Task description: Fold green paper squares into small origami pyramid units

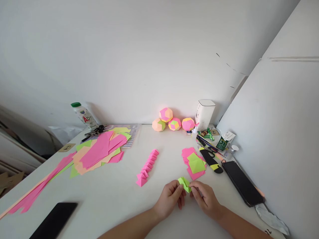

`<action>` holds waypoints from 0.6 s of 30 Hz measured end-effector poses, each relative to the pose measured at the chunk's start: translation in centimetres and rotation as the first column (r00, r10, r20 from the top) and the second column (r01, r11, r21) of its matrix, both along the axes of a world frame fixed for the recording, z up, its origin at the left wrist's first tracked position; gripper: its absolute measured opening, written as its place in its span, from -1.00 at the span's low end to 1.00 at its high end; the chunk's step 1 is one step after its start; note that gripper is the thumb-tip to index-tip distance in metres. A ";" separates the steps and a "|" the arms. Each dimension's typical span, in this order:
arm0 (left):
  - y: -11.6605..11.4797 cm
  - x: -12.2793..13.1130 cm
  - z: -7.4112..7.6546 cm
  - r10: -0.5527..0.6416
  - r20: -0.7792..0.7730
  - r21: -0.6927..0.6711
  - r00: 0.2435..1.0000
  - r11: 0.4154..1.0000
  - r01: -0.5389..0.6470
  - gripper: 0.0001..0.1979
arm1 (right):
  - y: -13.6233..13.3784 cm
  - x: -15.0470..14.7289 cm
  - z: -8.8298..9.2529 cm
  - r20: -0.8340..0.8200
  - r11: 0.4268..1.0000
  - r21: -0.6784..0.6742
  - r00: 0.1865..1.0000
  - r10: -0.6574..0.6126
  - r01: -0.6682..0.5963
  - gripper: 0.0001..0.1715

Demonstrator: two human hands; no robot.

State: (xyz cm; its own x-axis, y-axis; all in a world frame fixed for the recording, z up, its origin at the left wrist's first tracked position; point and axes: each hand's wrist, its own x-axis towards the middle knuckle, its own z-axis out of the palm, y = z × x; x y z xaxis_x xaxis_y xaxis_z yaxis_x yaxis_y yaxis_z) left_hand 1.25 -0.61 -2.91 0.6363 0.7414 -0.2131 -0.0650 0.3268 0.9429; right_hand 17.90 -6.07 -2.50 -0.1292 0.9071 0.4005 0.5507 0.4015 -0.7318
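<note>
Between my hands is a small folded piece of green paper (183,183), creased and partly covered by fingers. My left hand (170,196) pinches its left side between thumb and fingers. At its right edge, the thumb and fingertips of my right hand (204,198) are closed on it as well. Just beyond the hands lies a loose pile of pink paper pieces (188,153) with green paper pieces (196,165) on top. To the left runs a slanting row of folded pink paper units (149,166), overlapping one another.
Several faceted paper balls (165,114) sit by the wall beside a white container (205,114). A utility knife (210,160) and a black phone (242,182) lie at right. Paper sheets (98,151), a bottle (84,115) and a dark flat object (54,220) are at left.
</note>
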 end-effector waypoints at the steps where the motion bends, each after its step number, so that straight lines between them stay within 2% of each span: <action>1: 0.0 0.0 0.0 0.001 -0.002 0.002 1.000 1.000 -0.001 -0.57 | 0.0 0.0 0.0 -0.001 1.000 -0.004 1.000 0.001 -0.001 -0.81; 18: 0.0 0.0 0.4 -0.022 -0.044 0.035 0.999 0.999 0.024 -0.57 | -0.1 0.1 0.1 -0.035 0.999 -0.044 0.999 0.021 -0.023 -0.76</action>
State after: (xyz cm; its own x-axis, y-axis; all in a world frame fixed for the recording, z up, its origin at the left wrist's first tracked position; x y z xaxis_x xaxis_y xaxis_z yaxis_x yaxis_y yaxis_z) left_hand 1.22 -0.63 -2.55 0.6440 0.7341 -0.2153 -0.0160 0.2943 0.9556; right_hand 17.96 -6.16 -2.40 -0.1365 0.9213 0.3640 0.5165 0.3798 -0.7675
